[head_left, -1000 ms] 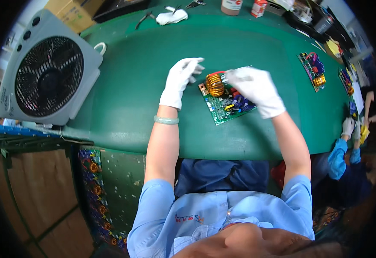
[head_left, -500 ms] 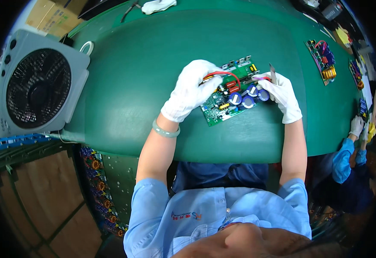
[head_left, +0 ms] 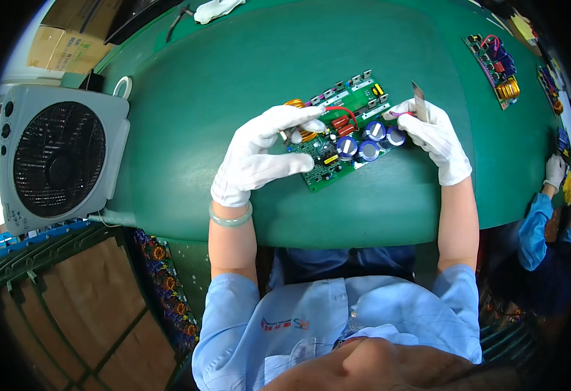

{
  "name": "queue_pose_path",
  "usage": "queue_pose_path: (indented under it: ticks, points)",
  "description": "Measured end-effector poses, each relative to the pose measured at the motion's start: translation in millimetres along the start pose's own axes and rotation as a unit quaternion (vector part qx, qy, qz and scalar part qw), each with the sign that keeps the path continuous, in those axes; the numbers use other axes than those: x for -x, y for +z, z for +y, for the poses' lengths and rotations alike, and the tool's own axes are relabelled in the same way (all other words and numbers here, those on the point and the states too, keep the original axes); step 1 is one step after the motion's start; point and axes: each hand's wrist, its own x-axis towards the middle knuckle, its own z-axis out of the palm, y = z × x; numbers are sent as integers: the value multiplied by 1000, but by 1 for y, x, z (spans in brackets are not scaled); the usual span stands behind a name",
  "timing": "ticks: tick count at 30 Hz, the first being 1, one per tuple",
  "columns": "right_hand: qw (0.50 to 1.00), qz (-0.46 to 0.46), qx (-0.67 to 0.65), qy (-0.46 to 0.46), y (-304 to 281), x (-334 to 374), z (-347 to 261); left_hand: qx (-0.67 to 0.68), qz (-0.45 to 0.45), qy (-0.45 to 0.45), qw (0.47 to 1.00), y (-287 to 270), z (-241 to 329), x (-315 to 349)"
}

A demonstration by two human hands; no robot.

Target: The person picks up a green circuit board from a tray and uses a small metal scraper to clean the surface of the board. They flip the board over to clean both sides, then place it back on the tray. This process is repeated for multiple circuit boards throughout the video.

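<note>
A green circuit board (head_left: 315,182) lies slantwise on the table in front of me, with blue round capacitors (head_left: 368,151), red components, a copper-wound coil (head_left: 307,137) and a red wire (head_left: 348,113). My left hand (head_left: 259,150), in a white glove, spans the board's left end. Its thumb and fingers are spread around the coil, the thumb touching the board's near-left part. At the board's right side my gloved right hand (head_left: 434,133) pinches a flat metal blade (head_left: 419,99) that points up. A short purple piece (head_left: 399,115) shows by its fingertips; whether it is gripped I cannot tell.
A grey box fan (head_left: 63,156) stands at the left. Further boards (head_left: 496,72) lie at the right, where a co-worker's gloved hand (head_left: 555,171) shows. A white cloth (head_left: 217,10) and a dark hand tool (head_left: 178,23) lie at the far edge. Cardboard boxes (head_left: 70,45) stand behind the fan.
My left hand has let go of the red wire, moved left and toward me, and spread its fingers. The right hand still holds the blade near the capacitors. The view has shifted slightly.
</note>
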Motion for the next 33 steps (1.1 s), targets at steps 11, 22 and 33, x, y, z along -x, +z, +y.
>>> queue_pose_path:
  ticks: [11,22,33]
  points:
    - [990,-12,-141,8,-7,-3,-3,-81,125,100,984,11,-26,-3]
    - [987,-142,-69,13,-29,-2,0,111,26,44,993,-7,-24,5]
    - [966,-246,-68,-31,-37,3,-2,39,-90,-49,994,-12,-14,3]
